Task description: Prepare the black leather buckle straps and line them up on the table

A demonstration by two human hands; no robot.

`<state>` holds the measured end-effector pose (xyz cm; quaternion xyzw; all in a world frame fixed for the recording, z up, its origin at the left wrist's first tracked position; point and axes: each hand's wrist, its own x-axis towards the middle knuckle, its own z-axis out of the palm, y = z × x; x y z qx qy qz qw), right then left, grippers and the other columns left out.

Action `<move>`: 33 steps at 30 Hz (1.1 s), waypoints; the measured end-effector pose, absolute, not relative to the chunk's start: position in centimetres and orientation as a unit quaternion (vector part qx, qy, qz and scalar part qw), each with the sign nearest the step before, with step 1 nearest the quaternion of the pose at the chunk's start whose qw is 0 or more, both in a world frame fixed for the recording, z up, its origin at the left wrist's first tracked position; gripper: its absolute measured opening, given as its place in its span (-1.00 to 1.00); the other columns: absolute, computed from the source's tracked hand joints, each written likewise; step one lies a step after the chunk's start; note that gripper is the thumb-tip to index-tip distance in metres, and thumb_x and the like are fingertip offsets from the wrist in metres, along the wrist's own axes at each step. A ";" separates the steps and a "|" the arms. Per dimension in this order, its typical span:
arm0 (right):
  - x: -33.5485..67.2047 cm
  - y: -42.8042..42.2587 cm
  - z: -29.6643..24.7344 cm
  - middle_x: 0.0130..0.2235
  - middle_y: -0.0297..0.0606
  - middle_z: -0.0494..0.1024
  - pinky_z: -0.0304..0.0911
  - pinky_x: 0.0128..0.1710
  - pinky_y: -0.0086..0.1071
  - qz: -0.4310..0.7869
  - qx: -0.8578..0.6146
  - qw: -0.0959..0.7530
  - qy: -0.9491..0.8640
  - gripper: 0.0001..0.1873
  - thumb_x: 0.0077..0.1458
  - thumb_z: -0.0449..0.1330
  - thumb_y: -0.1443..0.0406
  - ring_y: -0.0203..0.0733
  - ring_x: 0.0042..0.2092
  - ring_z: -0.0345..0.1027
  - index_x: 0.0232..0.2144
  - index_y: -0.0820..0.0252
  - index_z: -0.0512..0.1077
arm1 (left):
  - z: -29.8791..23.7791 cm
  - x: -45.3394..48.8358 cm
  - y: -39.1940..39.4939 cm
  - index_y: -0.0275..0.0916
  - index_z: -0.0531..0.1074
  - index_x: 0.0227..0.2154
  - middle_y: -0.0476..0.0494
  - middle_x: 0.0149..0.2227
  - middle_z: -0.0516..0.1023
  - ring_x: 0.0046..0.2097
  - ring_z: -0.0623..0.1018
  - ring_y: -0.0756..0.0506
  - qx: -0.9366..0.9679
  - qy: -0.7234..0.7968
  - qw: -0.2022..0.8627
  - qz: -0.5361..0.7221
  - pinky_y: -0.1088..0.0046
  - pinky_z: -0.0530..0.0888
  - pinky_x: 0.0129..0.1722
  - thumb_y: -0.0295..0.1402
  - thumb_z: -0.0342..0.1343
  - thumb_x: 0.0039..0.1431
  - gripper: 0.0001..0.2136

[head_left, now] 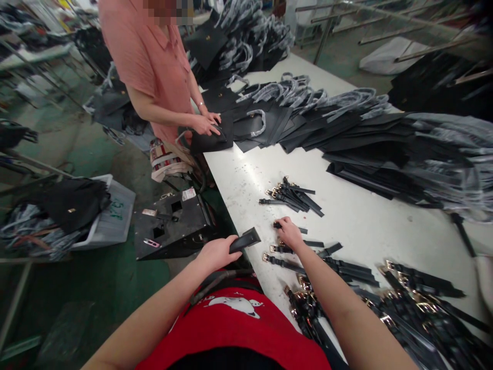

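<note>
My left hand (pixel 219 252) is closed around a dark, flat, strap-like piece (pixel 245 240) near the table edge; its exact kind is unclear. Over the table, my right hand (pixel 288 234) pinches a short black buckle strap (pixel 277 224) by its buckle end. Just below that hand lie a few more buckle straps (pixel 283 262), side by side with gold buckles facing left. Beyond it is a loose pile of similar straps (pixel 295 195). Larger heaps of buckle straps (pixel 419 303) cover the near right of the table, partly hidden by my right forearm.
Across the white table (pixel 246 174), a co-worker in a pink shirt (pixel 154 67) has both hands on a black panel (pixel 211 136). Black panels with plastic-wrapped handles (pixel 346 128) are piled along the far side. A black cabinet (pixel 173 226) and a filled grey bin (pixel 111 221) stand left.
</note>
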<state>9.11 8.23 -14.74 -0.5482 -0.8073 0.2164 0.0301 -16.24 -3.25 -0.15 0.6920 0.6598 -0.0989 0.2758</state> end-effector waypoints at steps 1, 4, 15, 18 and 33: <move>9.1 8.3 -14.8 -0.13 -0.27 0.24 0.08 -0.30 -0.49 0.216 -0.550 0.027 -0.806 -0.67 0.00 -0.05 0.33 -0.30 -0.24 0.23 -0.14 0.09 0.28 | 0.0 -16.2 -3.3 -0.05 0.19 -0.04 -0.09 -0.25 0.48 -0.26 0.47 -0.13 0.691 0.660 0.277 -0.100 0.44 0.32 -0.35 -0.02 -0.12 0.00 -0.55; 9.1 8.7 -14.8 -0.16 -0.23 0.25 0.08 -0.32 -0.47 0.207 -0.565 -0.003 -0.799 -0.70 0.06 -0.09 0.22 -0.30 -0.28 0.24 -0.18 0.14 0.28 | 0.2 -16.1 -3.3 -0.06 0.20 -0.05 -0.09 -0.26 0.48 -0.26 0.47 -0.13 0.689 0.661 0.280 -0.101 0.44 0.33 -0.35 -0.02 -0.11 0.00 -0.55; 9.6 9.1 -14.6 -0.18 -0.26 0.27 0.05 -0.37 -0.46 0.205 -0.541 -0.026 -0.815 -0.59 0.08 -0.12 0.27 -0.28 -0.28 0.25 0.02 0.01 0.13 | 0.4 -16.3 -3.2 -0.06 0.20 -0.03 -0.10 -0.23 0.47 -0.21 0.46 -0.14 0.666 0.679 0.294 -0.102 0.44 0.32 -0.29 -0.04 -0.09 0.00 -0.55; 9.6 9.3 -13.9 -0.22 -0.28 0.28 0.05 -0.37 -0.46 0.207 -0.515 -0.052 -0.830 -0.53 0.06 -0.12 0.31 -0.31 -0.34 0.26 0.06 -0.08 0.08 | 0.3 -16.2 -2.9 -0.06 0.21 -0.05 -0.10 -0.25 0.48 -0.23 0.47 -0.15 0.674 0.671 0.293 -0.101 0.42 0.33 -0.31 -0.04 -0.08 -0.01 -0.55; 9.2 8.1 -14.4 -0.12 -0.26 0.22 0.11 -0.21 -0.44 0.238 -0.524 0.051 -0.816 -0.58 -0.05 0.05 0.27 -0.28 -0.21 0.21 -0.06 0.05 0.23 | -0.8 -15.6 -1.2 -0.11 0.22 -0.06 -0.14 -0.28 0.48 -0.27 0.47 -0.16 0.704 0.636 0.284 -0.138 0.43 0.34 -0.37 -0.01 -0.13 0.00 -0.54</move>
